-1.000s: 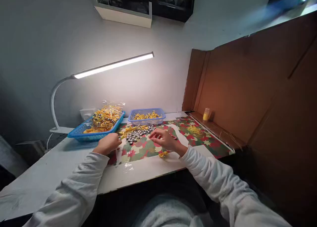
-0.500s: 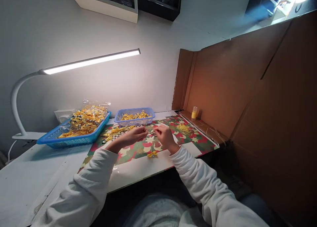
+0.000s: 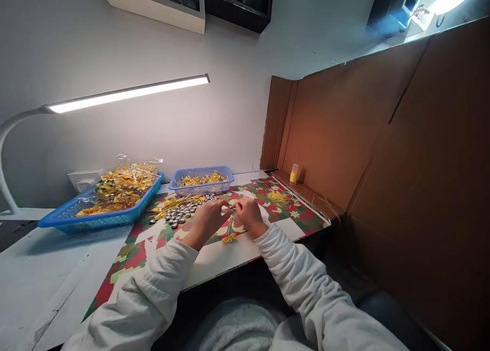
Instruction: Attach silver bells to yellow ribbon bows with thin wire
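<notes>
My left hand [image 3: 209, 220] and my right hand [image 3: 249, 214] meet above the patterned table cover, fingertips pinched close together. Between them they grip a thin, light-coloured cord [image 3: 230, 223]. From this cord a small yellow bow [image 3: 229, 238] with a shiny centre hangs just below the hands. The fingertips partly hide where the cord is held. Left of my left hand lies a heap of small shiny silver balls [image 3: 179, 214], which look like bells. Yellow ribbon pieces [image 3: 168, 205] lie beside the heap.
A blue basket [image 3: 95, 224] heaped with yellow bows and silver balls stands left; a smaller violet-blue basket [image 3: 201, 188] is behind. Yellow cords [image 3: 278, 197] lie right, near a small yellow-filled bottle [image 3: 294, 174]. A lit lamp [image 3: 130, 92] hangs above; a cardboard wall [image 3: 344, 116] borders the right.
My left hand has come in toward my right hand, its wrist now lower and farther right, showing more of the silver heap. The whole view has shifted slightly. The bow still hangs below.
</notes>
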Available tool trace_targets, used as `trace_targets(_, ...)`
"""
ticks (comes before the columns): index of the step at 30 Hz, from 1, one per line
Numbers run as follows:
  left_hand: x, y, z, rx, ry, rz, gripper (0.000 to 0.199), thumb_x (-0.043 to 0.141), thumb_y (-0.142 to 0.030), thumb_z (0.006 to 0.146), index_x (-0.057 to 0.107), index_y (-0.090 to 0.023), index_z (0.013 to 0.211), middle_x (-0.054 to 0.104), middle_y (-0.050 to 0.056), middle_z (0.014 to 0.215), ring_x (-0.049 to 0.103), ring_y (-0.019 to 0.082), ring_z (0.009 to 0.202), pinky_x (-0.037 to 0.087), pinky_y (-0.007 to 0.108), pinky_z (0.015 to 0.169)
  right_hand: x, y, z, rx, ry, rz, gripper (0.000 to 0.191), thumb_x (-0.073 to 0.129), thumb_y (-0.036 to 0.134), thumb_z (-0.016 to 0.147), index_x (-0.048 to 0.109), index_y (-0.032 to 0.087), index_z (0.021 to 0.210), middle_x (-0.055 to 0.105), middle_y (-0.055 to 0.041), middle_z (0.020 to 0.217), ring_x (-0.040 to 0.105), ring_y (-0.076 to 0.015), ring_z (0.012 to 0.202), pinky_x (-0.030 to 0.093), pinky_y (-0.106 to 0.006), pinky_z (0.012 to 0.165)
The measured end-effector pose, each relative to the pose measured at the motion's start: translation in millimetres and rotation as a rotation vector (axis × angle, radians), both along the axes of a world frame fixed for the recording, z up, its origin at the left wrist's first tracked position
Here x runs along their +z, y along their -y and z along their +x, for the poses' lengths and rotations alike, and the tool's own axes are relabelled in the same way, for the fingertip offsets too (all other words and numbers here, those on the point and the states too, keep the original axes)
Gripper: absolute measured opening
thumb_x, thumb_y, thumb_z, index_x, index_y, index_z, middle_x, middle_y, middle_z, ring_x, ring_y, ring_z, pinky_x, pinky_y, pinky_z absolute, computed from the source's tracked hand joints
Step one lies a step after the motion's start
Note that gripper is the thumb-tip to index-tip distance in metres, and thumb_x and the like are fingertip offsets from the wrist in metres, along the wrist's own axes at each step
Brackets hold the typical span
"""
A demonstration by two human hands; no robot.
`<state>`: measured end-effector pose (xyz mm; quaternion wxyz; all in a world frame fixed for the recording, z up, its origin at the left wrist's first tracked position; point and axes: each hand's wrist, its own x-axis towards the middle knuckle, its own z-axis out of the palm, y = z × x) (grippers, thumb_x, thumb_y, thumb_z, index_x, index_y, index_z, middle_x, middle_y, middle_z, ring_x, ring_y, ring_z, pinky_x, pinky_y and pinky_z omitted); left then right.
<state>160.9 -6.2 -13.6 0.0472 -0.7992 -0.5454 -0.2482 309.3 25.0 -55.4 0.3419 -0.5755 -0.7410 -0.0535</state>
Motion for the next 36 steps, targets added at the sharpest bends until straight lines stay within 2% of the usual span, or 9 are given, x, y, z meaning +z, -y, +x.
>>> trace_targets(3,-4.5,0,0,0.006,0.009,-0.041,0.024,0.056,-0.033,0.082,0.075,-0.021,0.091,0.068,0.005,0.065,0.064,0.023,0.065,0.036,0.027,0.056,-2.2,-1,-1,0.008,0.017,0.019,0.023,0.05,0.011,0.086,0.07,0.015,0.076,0.069,-0.0072,0.079,0.06,-0.0161,0.074,0.039,-0.025,0.066)
trace_targets(6,-13.1,-5,-2,-0.029,0.055,-0.052,0.019,0.055,-0.026,0.079,0.073,-0.021,0.077,0.067,0.004,0.06,0.061,0.019,0.06,0.034,0.026,0.057,-4.1,-2,-1,0.026,0.022,0.037,0.022,0.051,0.012,0.086,0.07,0.015,0.075,0.068,-0.0061,0.077,0.059,-0.0157,0.072,0.039,-0.025,0.066)
trace_targets(10,-22.3,-11,-7,-0.06,0.197,-0.047,0.021,0.055,-0.027,0.079,0.068,-0.019,0.065,0.066,0.003,0.057,0.057,0.016,0.054,0.034,0.026,0.057,-4.7,0,0,0.061,-0.04,0.037,0.018,0.054,0.013,0.085,0.071,0.016,0.079,0.07,-0.0071,0.081,0.061,-0.017,0.078,0.042,-0.025,0.07)
trace_targets(17,-24.5,-13,-12,-0.059,0.476,-0.047,0.023,0.056,-0.035,0.078,0.067,-0.02,0.064,0.069,0.003,0.061,0.062,0.017,0.059,0.04,0.025,0.059,-2.4,2,4,0.042,-0.16,-0.034,0.022,0.053,0.009,0.084,0.074,0.015,0.085,0.074,-0.0093,0.088,0.066,-0.0202,0.083,0.046,-0.028,0.075)
trace_targets(21,-27.1,-14,-13,-0.055,0.58,-0.069,0.023,0.058,-0.039,0.076,0.068,-0.02,0.066,0.069,0.002,0.06,0.065,0.019,0.063,0.044,0.026,0.059,-1.7,2,5,0.019,-0.21,-0.069,0.023,0.054,0.008,0.083,0.075,0.016,0.079,0.075,-0.01,0.085,0.067,-0.0215,0.082,0.048,-0.03,0.076)
trace_targets(24,-30.2,-15,-12,-0.067,0.647,-0.122,0.028,0.063,-0.047,0.072,0.067,-0.02,0.066,0.07,0.003,0.061,0.066,0.02,0.062,0.045,0.027,0.057,-3.9,1,4,0.079,-0.353,-0.076,0.018,0.059,0.011,0.08,0.075,0.018,0.078,0.075,-0.0079,0.083,0.068,-0.0203,0.08,0.05,-0.03,0.077)
trace_targets(29,-30.7,-11,-9,-0.106,0.769,-0.268,0.04,0.073,-0.056,0.06,0.066,-0.017,0.063,0.069,0.004,0.06,0.066,0.02,0.058,0.044,0.026,0.054,-11.4,-1,-1,0.226,-0.796,-0.153,0.008,0.069,0.022,0.074,0.074,0.017,0.078,0.074,-0.0069,0.085,0.067,-0.0165,0.072,0.054,-0.027,0.066)
trace_targets(33,-29.0,-9,-6,-0.121,0.834,-0.37,0.039,0.077,-0.054,0.054,0.065,-0.017,0.06,0.067,0.003,0.058,0.063,0.018,0.055,0.042,0.025,0.051,-16.2,-1,-4,0.366,-1.061,-0.333,0.019,0.074,0.035,0.07,0.072,0.016,0.074,0.069,-0.003,0.066,0.065,-0.0152,0.059,0.053,-0.027,0.056)
trace_targets(36,-29.9,-10,-5,-0.117,0.873,-0.41,0.039,0.079,-0.051,0.051,0.065,-0.016,0.059,0.065,0.003,0.056,0.061,0.016,0.054,0.042,0.025,0.051,-15.5,-1,-4,0.424,-1.18,-0.414,0.025,0.078,0.038,0.064,0.069,0.016,0.073,0.068,-0.0016,0.062,0.064,-0.014,0.057,0.053,-0.025,0.054)
